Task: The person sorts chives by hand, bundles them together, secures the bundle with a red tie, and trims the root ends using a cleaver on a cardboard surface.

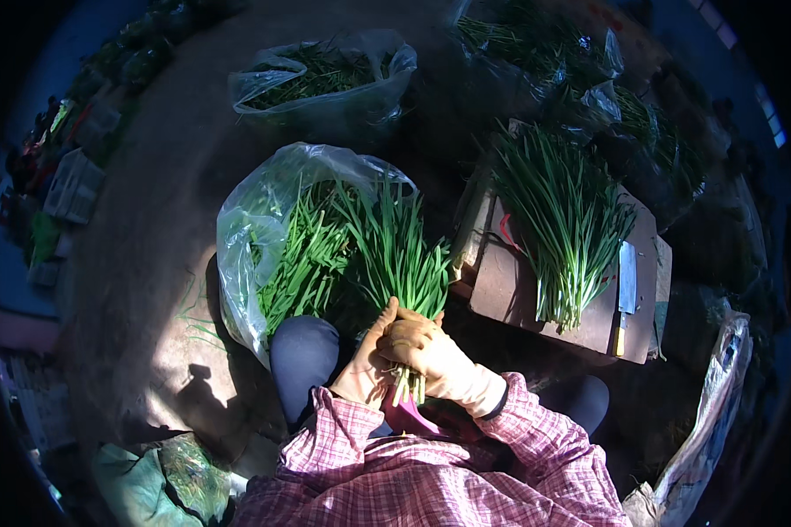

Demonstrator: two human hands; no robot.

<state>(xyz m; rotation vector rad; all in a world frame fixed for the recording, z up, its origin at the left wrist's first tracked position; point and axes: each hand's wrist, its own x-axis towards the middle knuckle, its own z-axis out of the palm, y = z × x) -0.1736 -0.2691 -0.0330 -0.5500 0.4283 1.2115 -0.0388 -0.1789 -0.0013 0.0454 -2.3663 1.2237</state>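
Over sun-patched floor (180, 329), clasps the green bunch (400, 255) low, pinched snugly between left grip (366, 362) and right grip (432, 351)!

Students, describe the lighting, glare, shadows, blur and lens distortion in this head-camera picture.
In the head view, sun lights the left hand, right hand and held green bunch; a dark shadow falls on the sunlit floor; glare streaks the near clear bag; toward the fisheye rim everything darkens, and the white crate looks soft, dim.

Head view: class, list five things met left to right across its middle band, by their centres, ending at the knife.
White crate, nearer clear bag of greens, held green bunch, larger lying green bunch, knife.
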